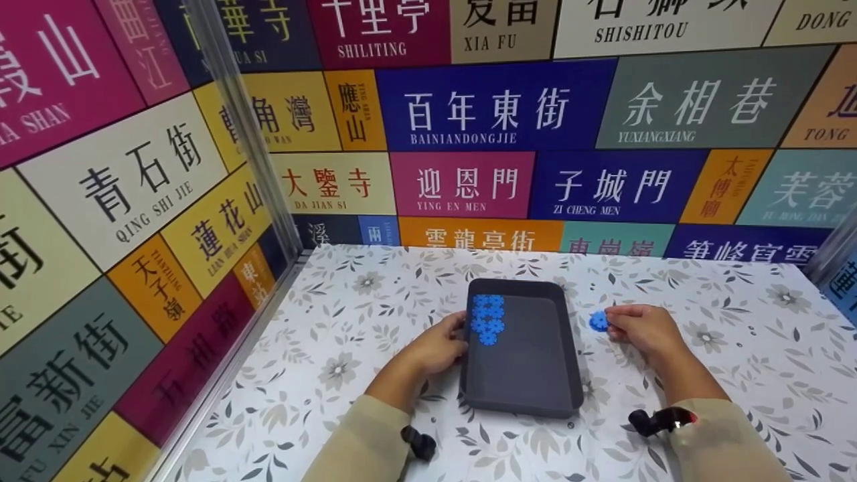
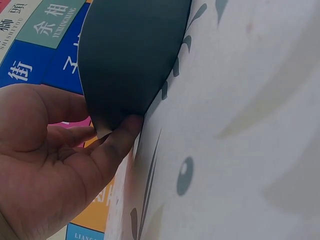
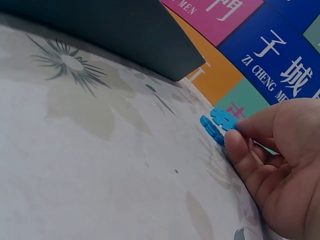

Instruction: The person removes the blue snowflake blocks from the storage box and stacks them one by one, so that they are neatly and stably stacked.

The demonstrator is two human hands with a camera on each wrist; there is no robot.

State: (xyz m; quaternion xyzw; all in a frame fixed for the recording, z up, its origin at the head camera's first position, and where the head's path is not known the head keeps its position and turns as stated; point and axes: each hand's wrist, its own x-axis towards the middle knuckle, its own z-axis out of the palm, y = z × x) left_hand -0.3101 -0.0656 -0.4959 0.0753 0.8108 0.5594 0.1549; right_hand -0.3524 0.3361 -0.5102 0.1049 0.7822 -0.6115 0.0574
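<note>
A dark grey rectangular tray (image 1: 525, 375) lies on the table, with several blue snowflake-shaped plastic pieces (image 1: 488, 312) grouped inside along its upper left side. My left hand (image 1: 436, 345) holds the tray's left edge. From the left wrist view, the thumb (image 2: 122, 134) presses the outer wall while other fingertips pass out of sight behind the rim. To the right of the tray, my right hand (image 1: 639, 328) pinches a blue snowflake piece (image 3: 223, 119) between thumb and forefinger. Another blue piece (image 3: 212, 131) shows right beside it; whether it touches the table I cannot tell.
A white tablecloth (image 1: 375, 301) with grey leaves and flowers covers the table. Behind the table and to its left stand walls of coloured sign panels (image 1: 462, 184), with a metal corner post (image 1: 268, 167). Dark wrist devices (image 1: 659, 422) sit on the sleeves.
</note>
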